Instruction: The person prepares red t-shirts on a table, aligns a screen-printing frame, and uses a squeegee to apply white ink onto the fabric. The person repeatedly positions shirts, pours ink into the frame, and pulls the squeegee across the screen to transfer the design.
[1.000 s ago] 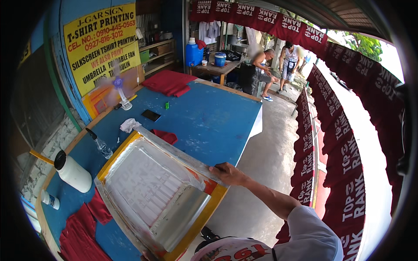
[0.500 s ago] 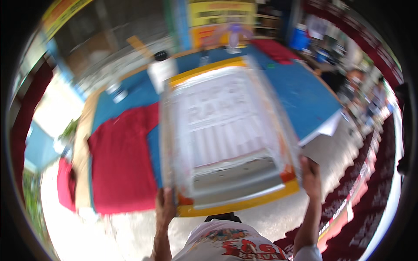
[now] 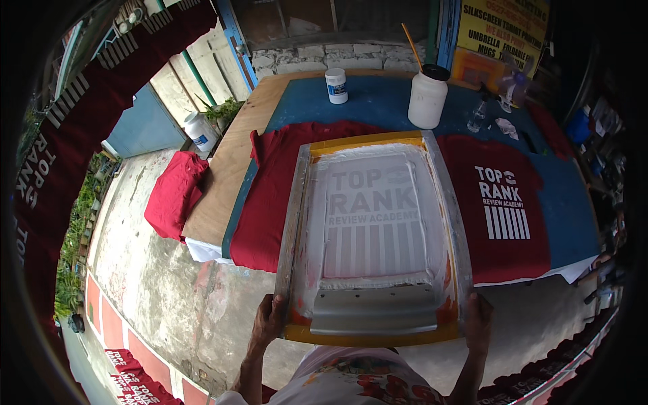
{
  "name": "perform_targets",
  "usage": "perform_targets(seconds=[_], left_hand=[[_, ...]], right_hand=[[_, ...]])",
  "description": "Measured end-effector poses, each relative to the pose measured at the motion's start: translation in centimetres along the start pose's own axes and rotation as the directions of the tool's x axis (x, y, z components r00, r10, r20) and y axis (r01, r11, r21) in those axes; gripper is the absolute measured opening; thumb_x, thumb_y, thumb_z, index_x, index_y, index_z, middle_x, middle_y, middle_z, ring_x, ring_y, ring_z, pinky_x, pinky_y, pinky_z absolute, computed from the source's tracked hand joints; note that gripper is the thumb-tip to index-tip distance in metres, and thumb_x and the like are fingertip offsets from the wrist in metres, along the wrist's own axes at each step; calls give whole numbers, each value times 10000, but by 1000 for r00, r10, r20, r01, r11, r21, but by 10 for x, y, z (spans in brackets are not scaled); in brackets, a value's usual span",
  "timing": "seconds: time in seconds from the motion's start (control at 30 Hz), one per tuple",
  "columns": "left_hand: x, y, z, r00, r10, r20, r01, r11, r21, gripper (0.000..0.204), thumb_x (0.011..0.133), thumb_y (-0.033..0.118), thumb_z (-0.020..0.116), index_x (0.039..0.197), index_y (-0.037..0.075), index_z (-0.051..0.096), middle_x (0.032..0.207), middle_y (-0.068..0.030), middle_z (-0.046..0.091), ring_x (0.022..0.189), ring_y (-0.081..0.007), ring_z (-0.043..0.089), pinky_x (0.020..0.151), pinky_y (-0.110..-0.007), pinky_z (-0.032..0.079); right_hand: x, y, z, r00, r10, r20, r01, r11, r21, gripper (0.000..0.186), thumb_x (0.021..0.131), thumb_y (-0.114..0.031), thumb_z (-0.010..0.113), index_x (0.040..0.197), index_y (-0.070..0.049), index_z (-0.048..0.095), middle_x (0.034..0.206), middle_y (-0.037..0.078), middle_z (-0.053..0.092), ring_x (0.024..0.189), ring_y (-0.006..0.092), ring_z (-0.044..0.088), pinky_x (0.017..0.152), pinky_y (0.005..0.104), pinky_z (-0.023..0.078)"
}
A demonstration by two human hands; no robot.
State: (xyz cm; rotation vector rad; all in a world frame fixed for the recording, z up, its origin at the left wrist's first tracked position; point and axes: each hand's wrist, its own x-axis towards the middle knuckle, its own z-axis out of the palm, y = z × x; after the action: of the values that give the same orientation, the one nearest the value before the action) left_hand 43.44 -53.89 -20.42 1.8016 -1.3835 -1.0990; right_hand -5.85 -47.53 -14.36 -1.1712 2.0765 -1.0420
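Left hand (image 3: 269,317) and right hand (image 3: 478,318): each grip holds side of big printing screen (image 3: 372,233), near bottom. Screen in front of plain red shirt (image 3: 264,202) and printed red shirt (image 3: 505,260) on blue desk (image 3: 378,102). Shiny metal blade (image 3: 375,312) in screen's near end.

Daylight, brighter left | right dim | sheen on metal squeegee (image 3: 375,312) | centre sharp | edges bowed, rim black
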Motion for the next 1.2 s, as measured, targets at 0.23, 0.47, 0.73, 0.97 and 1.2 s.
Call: perform_targets(seconds=[0.23, 0.47, 0.73, 0.97, 1.2], left_hand=[[-17, 27, 12, 998, -9, -69, 18, 991, 135, 727, 1112, 658, 463, 969, -41, 602, 767, -162, 616, 730, -240, 576, 672, -446, 487], [24, 3, -15, 996, 86, 1, -86, 991, 105, 685, 1123, 604, 477, 981, -56, 592, 772, -197, 612, 725, -259, 579, 661, -452, 486], [75, -24, -9, 993, 114, 23, -116, 986, 122, 679, 1099, 612, 524, 981, -53, 592, 750, -222, 619, 705, -287, 605, 633, -473, 486], [107, -27, -7, 991, 135, -22, -132, 985, 113, 744, 1065, 664, 552, 979, -72, 617, 798, -283, 656, 771, -336, 671, 692, -519, 518], [110, -23, -5, 990, 132, -45, -123, 980, 156, 641, 1066, 578, 586, 967, -53, 644, 841, -308, 663, 816, -451, 669, 745, -549, 513]], right_hand=[[18, 15, -1, 998, -46, 44, 35, 976, 214, 480, 1148, -386, 529, 1200, 58, 702, 1076, 240, 749, 923, 302, 662, 919, 430, 519], [-7, 43, 47, 999, 15, -50, 1, 951, 308, 443, 1146, -355, 569, 1261, 55, 691, 1190, 189, 741, 1056, 264, 646, 1016, 410, 483], [6, 74, 80, 997, 69, -34, -57, 963, 265, 568, 1150, -420, 554, 1451, 61, 572, 1424, 194, 624, 1265, 308, 573, 1137, 397, 407], [22, 72, 92, 999, 41, 31, -44, 992, 121, 629, 1157, -483, 503, 1429, 76, 595, 1490, 232, 608, 1344, 361, 584, 1173, 429, 409], [32, 118, 103, 802, -597, -22, 533, 732, -425, 549, 1158, -440, 507, 1369, 49, 642, 1366, 318, 657, 1250, 510, 617, 1079, 485, 484]])
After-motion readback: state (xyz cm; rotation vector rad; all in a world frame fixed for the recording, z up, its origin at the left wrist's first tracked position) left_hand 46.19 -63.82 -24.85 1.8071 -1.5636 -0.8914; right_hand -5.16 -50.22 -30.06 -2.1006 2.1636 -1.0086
